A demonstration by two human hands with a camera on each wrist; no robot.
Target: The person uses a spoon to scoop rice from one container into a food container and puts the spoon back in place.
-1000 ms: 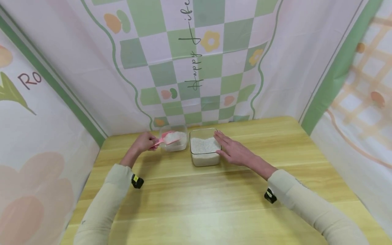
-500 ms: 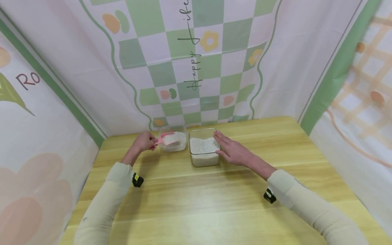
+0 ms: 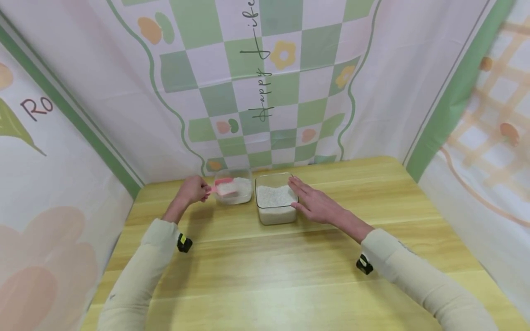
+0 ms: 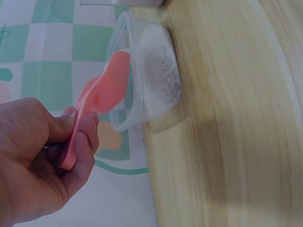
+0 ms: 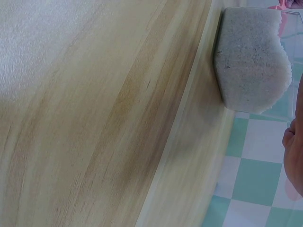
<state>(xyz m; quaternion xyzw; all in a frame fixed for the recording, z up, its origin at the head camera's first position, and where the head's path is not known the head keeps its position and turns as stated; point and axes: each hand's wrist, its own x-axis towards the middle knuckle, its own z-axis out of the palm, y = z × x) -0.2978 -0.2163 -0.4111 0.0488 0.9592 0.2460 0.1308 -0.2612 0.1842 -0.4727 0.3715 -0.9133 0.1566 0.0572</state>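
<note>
My left hand (image 3: pixel 192 189) grips the handle of a pink scoop (image 4: pixel 111 82), thumb on one side and fingers curled round the other. White rice lies in the scoop, whose blade overlaps the opening of a clear plastic tub (image 4: pixel 138 78). More rice (image 4: pixel 158 71) fills much of that tub. To its right stands a square glass container (image 3: pixel 276 207), with rice (image 5: pixel 251 61) inside that dips unevenly along the top. At this container's right rim my right hand (image 3: pixel 316 204) rests with straight fingers, palm turned down. Only part of that hand enters the right wrist view.
Both containers stand near the back edge of a wooden table (image 3: pixel 265 271). Behind them hangs a green and white checked cloth (image 3: pixel 281 92), with patterned cloth at either side. A small black device (image 3: pixel 184 243) sits at the left sleeve, another (image 3: pixel 364 264) at the right.
My left hand and the scoop have shifted slightly left over the plastic tub, and the rice in the scoop looks less heaped. The right hand and the glass container stay in place.
</note>
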